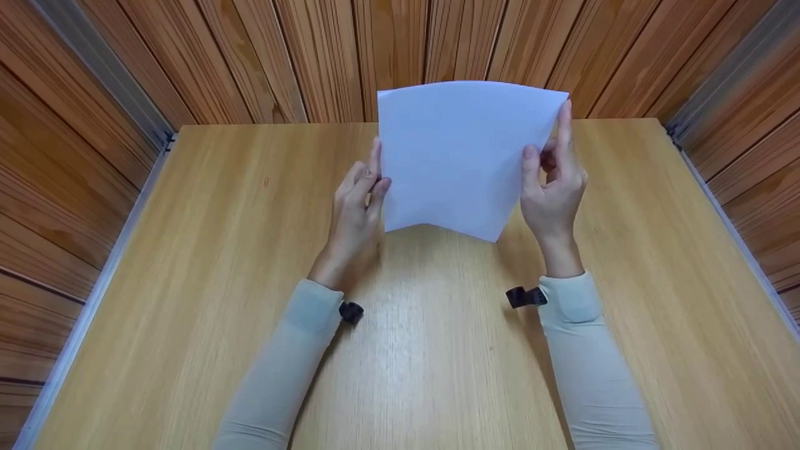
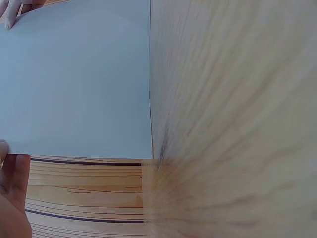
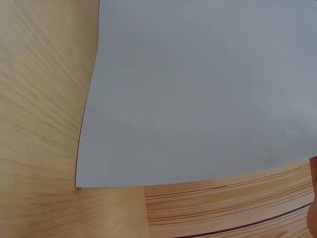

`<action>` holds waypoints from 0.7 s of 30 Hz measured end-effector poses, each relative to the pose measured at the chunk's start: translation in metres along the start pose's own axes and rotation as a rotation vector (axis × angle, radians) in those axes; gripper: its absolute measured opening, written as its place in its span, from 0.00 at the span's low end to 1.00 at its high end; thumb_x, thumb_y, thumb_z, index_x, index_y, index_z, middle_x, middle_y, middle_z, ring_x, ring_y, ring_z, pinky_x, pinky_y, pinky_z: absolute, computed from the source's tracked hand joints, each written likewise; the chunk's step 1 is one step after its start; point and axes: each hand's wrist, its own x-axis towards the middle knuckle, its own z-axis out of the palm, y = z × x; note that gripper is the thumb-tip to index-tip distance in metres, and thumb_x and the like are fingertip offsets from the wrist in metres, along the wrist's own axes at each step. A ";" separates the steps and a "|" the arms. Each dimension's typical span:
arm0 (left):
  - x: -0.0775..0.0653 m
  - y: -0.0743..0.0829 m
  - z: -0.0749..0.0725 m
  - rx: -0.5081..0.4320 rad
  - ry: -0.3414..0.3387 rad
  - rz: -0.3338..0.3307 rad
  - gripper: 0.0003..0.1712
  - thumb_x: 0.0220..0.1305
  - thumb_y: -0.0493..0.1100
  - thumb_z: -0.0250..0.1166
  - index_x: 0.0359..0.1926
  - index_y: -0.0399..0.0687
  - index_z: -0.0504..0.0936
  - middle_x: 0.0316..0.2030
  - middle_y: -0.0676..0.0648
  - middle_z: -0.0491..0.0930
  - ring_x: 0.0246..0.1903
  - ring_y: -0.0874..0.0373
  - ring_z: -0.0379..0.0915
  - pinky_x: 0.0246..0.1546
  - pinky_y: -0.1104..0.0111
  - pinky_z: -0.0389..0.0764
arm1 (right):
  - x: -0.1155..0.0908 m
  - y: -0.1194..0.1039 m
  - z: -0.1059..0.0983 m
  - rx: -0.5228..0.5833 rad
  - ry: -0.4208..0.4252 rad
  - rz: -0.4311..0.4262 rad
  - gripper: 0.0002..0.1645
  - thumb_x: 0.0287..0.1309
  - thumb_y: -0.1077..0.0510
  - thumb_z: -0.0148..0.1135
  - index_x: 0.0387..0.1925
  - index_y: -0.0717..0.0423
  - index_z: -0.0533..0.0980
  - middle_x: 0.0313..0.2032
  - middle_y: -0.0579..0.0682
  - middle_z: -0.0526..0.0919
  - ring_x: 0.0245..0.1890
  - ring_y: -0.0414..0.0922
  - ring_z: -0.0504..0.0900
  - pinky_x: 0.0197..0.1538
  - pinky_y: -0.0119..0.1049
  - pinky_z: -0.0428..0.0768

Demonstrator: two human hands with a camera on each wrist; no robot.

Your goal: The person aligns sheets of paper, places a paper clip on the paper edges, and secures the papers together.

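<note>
The left hand (image 1: 355, 203) and the right hand (image 1: 555, 186) hold a white sheet of paper (image 1: 456, 153) upright between them. The left fingers pinch the sheet's left edge below its middle, thumb on the near face, with no gap beyond the paper's own thickness. The right fingers grip the opposite edge: the thumb presses the near face, the index finger stretches up along the edge to the top corner, and the others curl in behind.

Between the two sets of fingers the sheet bows, its top edge arched and its bottom edge lifted in the middle. The lower corners reach below the fingers, close over the worktop (image 1: 431, 369); whether they touch it I cannot tell. Beyond the fingers, past the worktop's far edge, stands a wood-panelled wall (image 1: 394, 56). Behind the fingers, pale sleeves (image 1: 590, 375) cover both forearms, with a small black device (image 1: 351, 312) at each cuff.
</note>
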 end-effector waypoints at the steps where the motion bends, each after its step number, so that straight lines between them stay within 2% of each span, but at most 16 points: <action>1: -0.001 0.000 0.000 -0.001 -0.002 -0.006 0.33 0.80 0.38 0.59 0.79 0.33 0.63 0.38 0.42 0.73 0.35 0.55 0.65 0.34 0.72 0.68 | 0.000 0.000 0.000 0.006 -0.004 -0.003 0.38 0.74 0.64 0.61 0.79 0.69 0.59 0.39 0.59 0.85 0.33 0.35 0.80 0.45 0.27 0.83; 9: -0.003 -0.002 -0.003 0.007 -0.001 -0.003 0.33 0.79 0.37 0.60 0.78 0.30 0.61 0.36 0.42 0.73 0.34 0.54 0.64 0.36 0.71 0.68 | -0.003 0.004 0.003 0.031 -0.032 -0.028 0.39 0.73 0.65 0.60 0.78 0.72 0.58 0.36 0.59 0.86 0.32 0.36 0.80 0.43 0.27 0.83; 13: -0.002 -0.001 -0.002 -0.009 -0.011 -0.006 0.34 0.80 0.38 0.60 0.79 0.32 0.60 0.38 0.42 0.74 0.36 0.54 0.66 0.37 0.71 0.71 | -0.004 0.006 0.002 0.017 -0.052 -0.021 0.39 0.74 0.65 0.60 0.79 0.71 0.57 0.39 0.59 0.87 0.33 0.36 0.81 0.45 0.27 0.84; 19: -0.003 0.000 -0.001 -0.029 -0.032 -0.019 0.35 0.81 0.40 0.58 0.81 0.36 0.59 0.40 0.43 0.74 0.37 0.55 0.65 0.38 0.71 0.71 | -0.004 0.008 -0.001 -0.010 -0.105 -0.026 0.41 0.74 0.64 0.59 0.80 0.71 0.54 0.41 0.57 0.90 0.32 0.44 0.84 0.40 0.24 0.81; 21: -0.003 0.001 0.000 -0.025 -0.035 -0.020 0.34 0.81 0.40 0.58 0.81 0.37 0.59 0.39 0.43 0.73 0.36 0.55 0.64 0.38 0.71 0.70 | -0.004 0.009 -0.002 -0.022 -0.113 -0.027 0.41 0.75 0.64 0.58 0.80 0.71 0.53 0.37 0.57 0.90 0.30 0.44 0.83 0.37 0.23 0.79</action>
